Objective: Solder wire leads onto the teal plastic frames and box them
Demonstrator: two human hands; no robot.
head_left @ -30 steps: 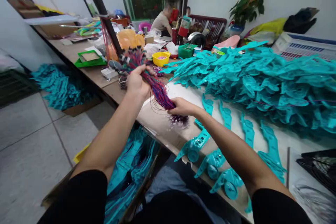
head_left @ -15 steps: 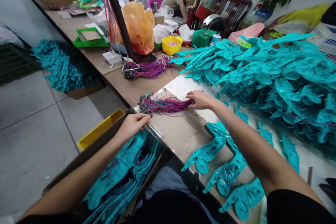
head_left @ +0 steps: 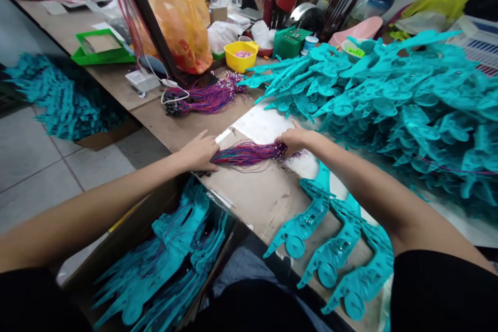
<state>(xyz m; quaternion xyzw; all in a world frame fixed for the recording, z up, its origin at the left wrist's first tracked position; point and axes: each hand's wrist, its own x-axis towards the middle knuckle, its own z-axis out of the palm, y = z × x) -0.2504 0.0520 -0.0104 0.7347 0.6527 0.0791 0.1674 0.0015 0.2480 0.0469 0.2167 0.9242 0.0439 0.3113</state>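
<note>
Scuffed and brown, the desk (head_left: 252, 194) carries a bundle of wires (head_left: 249, 153), seemingly being straightened; lifting it evenly would need both ends supported. The right hand (head_left: 292, 140) closes on one end; the left hand (head_left: 199, 152) covers the other, its grip impossible to tell. A yellow bowl (head_left: 236, 63) holds pink bits (head_left: 243, 54), an open box (head_left: 109, 244) teal plastic parts (head_left: 175, 241).

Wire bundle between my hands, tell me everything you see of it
The wire bundle is many thin strands, purple, red and blue with some teal, lying fairly straight on the worktop, a few straying out. The left hand covers most of its dark end, the right hand touches its pale-tipped one; whether either grips is unclear.
</note>
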